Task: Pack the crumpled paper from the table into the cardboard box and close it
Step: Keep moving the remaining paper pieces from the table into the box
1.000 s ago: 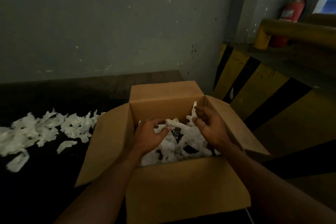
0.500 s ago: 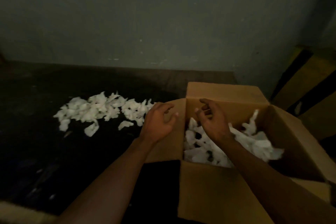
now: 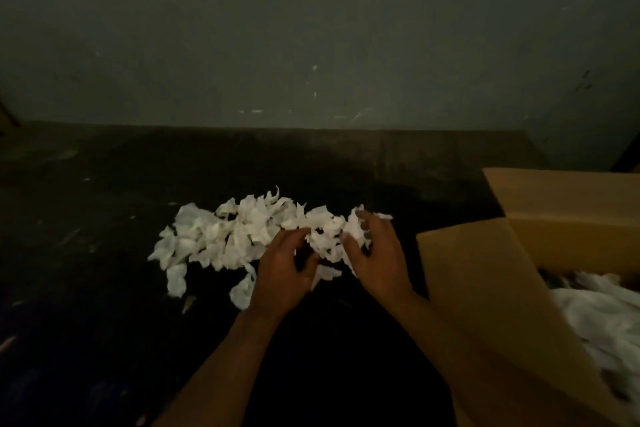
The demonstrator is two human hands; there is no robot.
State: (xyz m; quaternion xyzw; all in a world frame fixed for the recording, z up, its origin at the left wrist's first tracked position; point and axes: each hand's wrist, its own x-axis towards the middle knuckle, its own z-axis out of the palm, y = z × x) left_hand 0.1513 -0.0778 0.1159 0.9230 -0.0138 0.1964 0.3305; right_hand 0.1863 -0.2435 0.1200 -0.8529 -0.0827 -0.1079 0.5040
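Observation:
A heap of white crumpled paper [image 3: 235, 236] lies on the dark table [image 3: 104, 253]. My left hand [image 3: 284, 270] and right hand [image 3: 377, 260] are at the heap's right end, fingers curled round a clump of paper held between them. The open cardboard box [image 3: 485, 288] stands to the right, its left flap leaning out toward my right forearm. More white paper [image 3: 606, 315] lies inside the box, partly cut off by the frame edge.
A grey wall [image 3: 311, 28] rises directly behind the table. A few stray paper scraps [image 3: 176, 282] lie at the front left of the heap. The scene is dim.
Both hands left the box and moved left to the paper heap on the table, where they now curl round paper. My view swung left, so the box sits at the right edge.

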